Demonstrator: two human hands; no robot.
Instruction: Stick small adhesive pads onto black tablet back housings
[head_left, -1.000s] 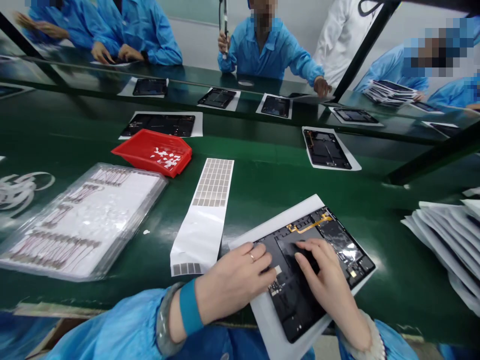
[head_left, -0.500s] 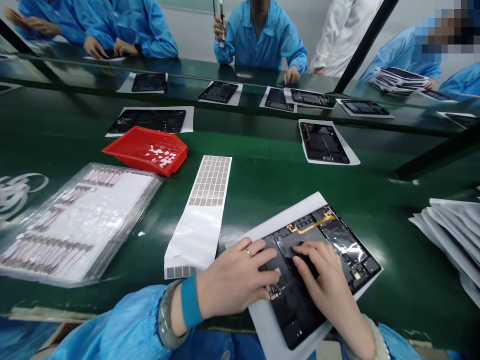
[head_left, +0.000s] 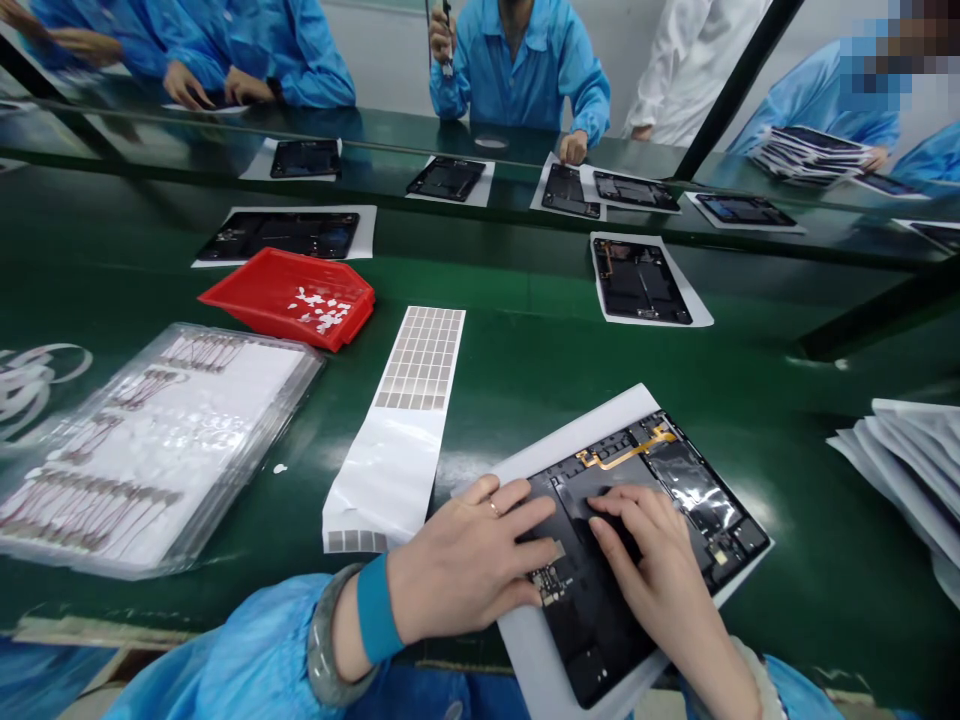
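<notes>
Here, in the head view, the uncovered tablet housing [head_left: 600,640] lay at lower right, tilted on a white sheet [head_left: 529,650] that probably spared its face from the green bench [head_left: 517,350]. And the left hand [head_left: 476,560]! Fingers spread, it rested over the housing's left edge beside the small circuit board [head_left: 551,585], seemingly to steady it. Over the middle came the right hand [head_left: 656,570], thumb and forefinger drawn close together; whether they pinched anything, I couldn't tell. Above them ran the orange flex cable [head_left: 630,455], clear of both hands.

Just left, the sticker sheet [head_left: 394,460] lay lengthwise, its gray rectangles facing up, likely for easy reach. Farther left, wired parts [head_left: 97,510] sat in rows on a clear tray [head_left: 247,480], apparently spaced to avoid tangling. Behind, the red bin [head_left: 259,290] kept white scraps [head_left: 322,312] together, while loose white sheets [head_left: 911,480] stood piled at far right.
</notes>
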